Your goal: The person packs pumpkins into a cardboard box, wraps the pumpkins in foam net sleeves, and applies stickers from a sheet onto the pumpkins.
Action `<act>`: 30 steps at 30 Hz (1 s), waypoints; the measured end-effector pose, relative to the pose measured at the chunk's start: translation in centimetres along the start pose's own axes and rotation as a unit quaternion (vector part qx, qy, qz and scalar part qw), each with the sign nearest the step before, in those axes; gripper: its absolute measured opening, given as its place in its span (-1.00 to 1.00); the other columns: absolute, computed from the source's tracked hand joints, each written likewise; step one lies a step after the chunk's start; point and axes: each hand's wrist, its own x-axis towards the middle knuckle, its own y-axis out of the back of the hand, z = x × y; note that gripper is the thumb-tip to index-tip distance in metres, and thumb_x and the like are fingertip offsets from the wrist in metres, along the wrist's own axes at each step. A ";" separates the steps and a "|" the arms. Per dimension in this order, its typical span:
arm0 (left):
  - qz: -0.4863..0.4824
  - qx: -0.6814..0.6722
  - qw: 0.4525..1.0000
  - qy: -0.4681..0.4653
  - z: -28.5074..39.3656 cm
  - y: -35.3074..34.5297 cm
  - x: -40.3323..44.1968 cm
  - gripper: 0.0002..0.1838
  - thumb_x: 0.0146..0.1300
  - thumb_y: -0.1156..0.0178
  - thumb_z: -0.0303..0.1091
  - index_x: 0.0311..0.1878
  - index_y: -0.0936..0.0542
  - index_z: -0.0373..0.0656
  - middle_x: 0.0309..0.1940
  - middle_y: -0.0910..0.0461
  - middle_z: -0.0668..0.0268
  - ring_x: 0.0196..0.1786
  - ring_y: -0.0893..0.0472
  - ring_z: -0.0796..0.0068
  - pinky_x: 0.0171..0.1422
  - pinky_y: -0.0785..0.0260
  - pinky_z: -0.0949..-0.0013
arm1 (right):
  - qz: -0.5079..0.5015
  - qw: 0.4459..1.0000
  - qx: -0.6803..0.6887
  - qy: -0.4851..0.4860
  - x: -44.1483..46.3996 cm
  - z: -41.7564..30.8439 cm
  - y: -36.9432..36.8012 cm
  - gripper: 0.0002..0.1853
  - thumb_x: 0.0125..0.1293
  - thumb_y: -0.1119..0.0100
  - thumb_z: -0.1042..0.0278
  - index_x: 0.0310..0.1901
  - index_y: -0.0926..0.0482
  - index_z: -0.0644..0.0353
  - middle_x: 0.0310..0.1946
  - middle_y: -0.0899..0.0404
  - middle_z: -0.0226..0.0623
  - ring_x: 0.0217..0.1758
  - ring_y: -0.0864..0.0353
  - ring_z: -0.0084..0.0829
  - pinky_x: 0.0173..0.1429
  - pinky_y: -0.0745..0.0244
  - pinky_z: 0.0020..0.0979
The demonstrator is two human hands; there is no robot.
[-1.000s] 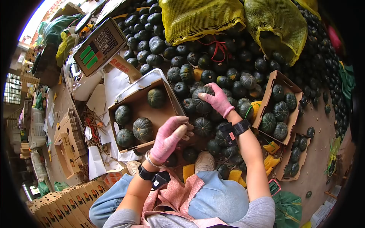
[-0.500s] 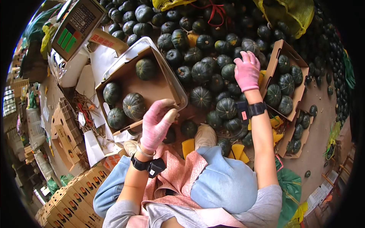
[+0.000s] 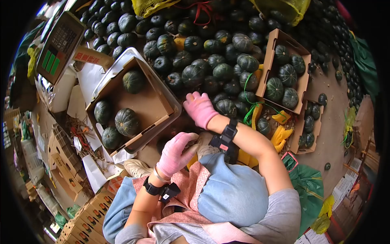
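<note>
My right hand (image 3: 200,110), in a pink glove, reaches over dark green pumpkins (image 3: 193,76) beside the carton's near right corner. Its fingers are slightly apart and bent downward; what lies under the palm is hidden. My left hand (image 3: 175,154), also pink-gloved, hovers in front of my knees, thumb apart from the curved fingers, with nothing visible between them. To the left, an open cardboard carton (image 3: 152,87) sits in a pale tray (image 3: 175,112) and holds several pumpkins, among them a striped one (image 3: 127,122).
A scale display (image 3: 59,49) stands at the upper left. Another carton (image 3: 270,53) with pumpkins lies right, a smaller one (image 3: 298,138) below it. Green twine (image 3: 252,110) and yellow scraps (image 3: 280,136) lie near my right arm. Stacked printed boxes (image 3: 91,213) are at the lower left.
My right hand has swung left from the pumpkins beside the right carton to those near the left carton. My left hand is slightly lower and farther right. The view has shifted right.
</note>
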 end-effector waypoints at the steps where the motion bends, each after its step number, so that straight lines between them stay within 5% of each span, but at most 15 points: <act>1: 0.003 0.005 1.000 -0.005 -0.2 0.1 -0.1 -0.71 0.14 -0.27 -0.55 -0.04 -0.55 -0.26 -0.27 -0.56 0.22 -0.24 -0.62 0.38 -0.12 -0.48 0.44 | 0.002 1.000 0.010 0.009 -0.7 -0.7 -0.4 -0.83 0.24 -0.01 0.32 -0.22 -0.61 -0.07 -0.16 -0.48 -0.34 -0.03 -0.48 -0.34 -0.10 -0.38 -0.27; 5: 0.009 0.005 1.000 -0.005 -0.7 0.1 -0.4 -0.70 0.12 -0.28 -0.55 -0.04 -0.55 -0.26 -0.26 -0.56 0.21 -0.21 -0.62 0.36 -0.10 -0.48 0.42 | 0.021 0.997 0.055 0.046 -4.1 -2.1 -3.0 -0.80 0.25 -0.01 0.27 -0.12 -0.54 0.00 -0.11 -0.48 -0.24 0.03 -0.46 -0.20 -0.08 -0.42 -0.08; 7: 0.011 0.019 1.000 -0.013 -1.1 0.3 -0.4 -0.70 0.11 -0.28 -0.55 -0.04 -0.55 -0.25 -0.27 -0.55 0.21 -0.21 -0.62 0.36 -0.10 -0.49 0.41 | 0.103 0.992 -0.028 0.066 -4.5 -2.0 -4.1 -0.82 0.23 -0.01 0.27 -0.15 -0.54 0.01 -0.16 -0.50 -0.27 -0.03 -0.48 -0.21 -0.17 -0.44 -0.11; 10: 0.015 0.059 0.996 -0.058 -0.7 0.2 0.0 -0.70 0.08 -0.32 -0.49 -0.08 -0.57 -0.20 -0.33 -0.54 0.19 -0.31 -0.59 0.25 -0.21 -0.47 0.35 | 0.082 0.996 0.016 0.029 -3.2 -1.0 -4.5 -0.85 0.20 -0.03 0.28 -0.20 -0.51 -0.01 -0.28 -0.51 -0.38 -0.12 -0.51 -0.27 -0.32 -0.44 -0.25; 12: 0.032 0.086 0.990 -0.102 -1.0 0.1 0.2 -0.68 0.04 -0.34 -0.44 -0.10 -0.56 -0.17 -0.35 -0.54 0.17 -0.32 -0.56 0.14 -0.22 -0.46 0.27 | 0.027 0.992 0.091 0.082 -2.9 1.1 -2.0 -0.61 -0.11 -0.29 0.33 -0.15 -0.48 0.07 -0.23 -0.49 -0.32 -0.10 -0.51 -0.26 -0.21 -0.43 -0.23; 13: 0.031 0.103 0.989 -0.099 -1.1 0.3 0.0 -0.61 0.05 -0.34 -0.41 -0.01 -0.53 -0.17 -0.28 -0.54 0.16 -0.25 -0.58 0.15 -0.19 -0.47 0.25 | 0.027 0.981 0.143 0.131 -2.6 2.4 -2.2 -0.48 -0.25 -0.34 0.32 -0.11 -0.49 0.11 -0.20 -0.49 -0.26 -0.08 -0.50 -0.22 -0.14 -0.42 -0.22; 16: 0.164 0.074 0.977 -0.111 -0.3 1.1 0.5 -0.38 0.02 -0.41 -0.31 0.17 -0.42 -0.18 -0.02 -0.47 0.08 0.03 -0.51 0.07 0.09 -0.43 0.20 | 0.006 0.921 0.307 0.239 -3.1 4.3 2.1 -0.32 -0.26 -0.43 0.12 0.00 -0.48 0.16 -0.16 -0.55 -0.14 -0.02 -0.54 -0.11 0.08 -0.47 -0.17; 18: 0.228 0.078 0.966 -0.090 -0.3 1.4 0.8 -0.21 -0.05 -0.46 -0.26 0.26 -0.33 -0.21 0.14 -0.37 0.00 0.18 -0.42 0.00 0.31 -0.29 0.17 | 0.013 0.871 0.422 0.251 -4.1 4.3 5.9 -0.29 -0.26 -0.51 0.17 0.02 -0.47 0.18 -0.06 -0.56 -0.08 0.01 -0.58 -0.07 0.10 -0.50 -0.24; 22: 0.157 -0.092 0.983 0.006 -1.0 2.0 1.6 -0.06 -0.04 -0.53 -0.21 0.36 -0.21 -0.24 0.23 -0.33 0.14 0.31 -0.34 0.33 0.43 -0.19 0.26 | 0.052 0.831 0.527 0.173 -5.4 3.5 8.3 -0.23 -0.24 -0.60 0.25 0.06 -0.38 0.17 -0.08 -0.54 -0.19 -0.04 -0.60 -0.25 0.06 -0.50 -0.32; 26: 0.124 -0.191 0.974 0.001 -0.6 2.4 1.6 -0.13 0.05 -0.47 -0.29 0.38 -0.19 -0.20 0.25 -0.32 0.21 0.33 -0.33 0.39 0.43 -0.19 0.28 | 0.110 0.809 0.558 0.150 -5.4 2.9 9.0 -0.20 -0.26 -0.62 0.30 0.05 -0.32 0.15 -0.08 -0.48 -0.26 -0.02 -0.54 -0.35 0.11 -0.46 -0.34; 30: 0.071 -0.443 0.894 0.012 0.5 1.7 1.1 -0.14 0.08 -0.44 -0.39 0.39 -0.15 -0.17 0.27 -0.29 0.25 0.33 -0.32 0.41 0.43 -0.19 0.26 | 0.099 0.718 0.675 0.134 -5.1 3.0 9.3 -0.16 -0.22 -0.58 0.34 0.11 -0.24 0.17 -0.03 -0.39 -0.29 0.07 -0.42 -0.41 0.21 -0.35 -0.37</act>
